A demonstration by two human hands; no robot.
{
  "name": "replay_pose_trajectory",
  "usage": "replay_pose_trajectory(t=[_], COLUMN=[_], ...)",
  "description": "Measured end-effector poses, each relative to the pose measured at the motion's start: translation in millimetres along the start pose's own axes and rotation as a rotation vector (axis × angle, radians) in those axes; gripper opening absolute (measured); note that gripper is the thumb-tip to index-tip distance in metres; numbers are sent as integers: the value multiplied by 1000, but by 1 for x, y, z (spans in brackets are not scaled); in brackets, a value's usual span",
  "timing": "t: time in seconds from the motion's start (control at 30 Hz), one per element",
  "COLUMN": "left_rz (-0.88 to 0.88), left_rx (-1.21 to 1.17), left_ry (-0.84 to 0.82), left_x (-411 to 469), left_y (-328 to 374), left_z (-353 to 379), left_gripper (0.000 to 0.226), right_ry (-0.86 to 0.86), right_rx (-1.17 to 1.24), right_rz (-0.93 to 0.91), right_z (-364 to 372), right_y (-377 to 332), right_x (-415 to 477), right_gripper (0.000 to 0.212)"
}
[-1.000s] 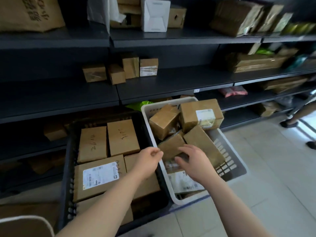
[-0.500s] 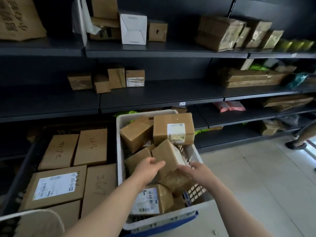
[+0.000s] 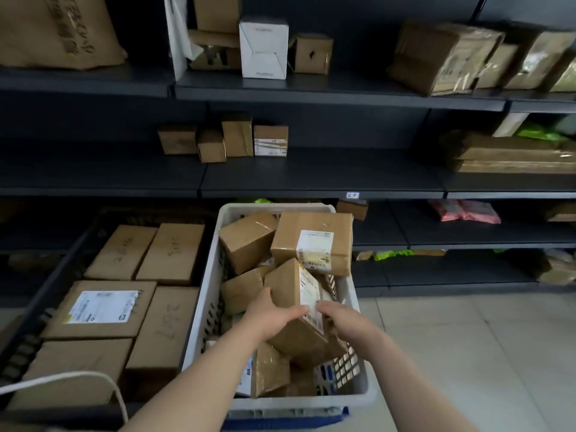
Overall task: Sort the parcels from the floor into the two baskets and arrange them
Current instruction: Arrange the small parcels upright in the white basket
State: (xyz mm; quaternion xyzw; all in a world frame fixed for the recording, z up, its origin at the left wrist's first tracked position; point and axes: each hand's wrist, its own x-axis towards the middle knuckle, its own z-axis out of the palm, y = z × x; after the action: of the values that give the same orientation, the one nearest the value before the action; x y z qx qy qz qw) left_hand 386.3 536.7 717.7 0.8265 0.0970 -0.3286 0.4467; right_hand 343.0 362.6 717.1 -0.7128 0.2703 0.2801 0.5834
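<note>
L hand (image 3: 274, 319) & R hand (image 3: 346, 322) both clasp tilted parcel (image 3: 288, 288) by white basket (image 3: 280, 208)'s right wall. Pile underneath looks loose; parcel cd slip, or nudge labelled box (image 3: 311, 241) off far-right corner.

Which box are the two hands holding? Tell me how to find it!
Find the white basket right of the dark basket. In its middle, the left hand and right hand grip one tilted brown box. Only this one has its white label on its right face.

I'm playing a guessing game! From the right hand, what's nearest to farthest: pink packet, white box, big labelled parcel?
1. big labelled parcel, back of the white basket.
2. pink packet, low shelf, right.
3. white box, top shelf.
</note>
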Motion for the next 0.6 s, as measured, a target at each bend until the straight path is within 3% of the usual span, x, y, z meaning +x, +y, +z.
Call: replay_pose_trajectory(t=[0.07, 0.13, 0.2, 0.3, 0.43, 0.6], left_rz=[-17, -17, -3, -8, 17, 119], left_rx=[-2, -73, -153, -196, -251, -588], left_ry=[58, 106, 86, 19, 77, 184], left_x=[-1, -4, -8, -13, -17, -3], left_y=[4, 13, 25, 34, 26, 8], left_z=[5, 2, -10, -41, -82, -109], left_gripper=[117, 92, 60, 37, 34, 44], right_ry=[15, 46, 65, 131, 215, 341], right_rx=[51, 55, 44, 27, 76, -73], right_rz=[10, 7, -5, -22, -124, -401], right_z=[0, -2, -9, -19, -19, -4], right_y=[-2, -3, -4, -6, -16, -47], right_x=[-2, -5, -4, -2, 1, -6], right_gripper=[35, 33, 35, 40, 29, 16])
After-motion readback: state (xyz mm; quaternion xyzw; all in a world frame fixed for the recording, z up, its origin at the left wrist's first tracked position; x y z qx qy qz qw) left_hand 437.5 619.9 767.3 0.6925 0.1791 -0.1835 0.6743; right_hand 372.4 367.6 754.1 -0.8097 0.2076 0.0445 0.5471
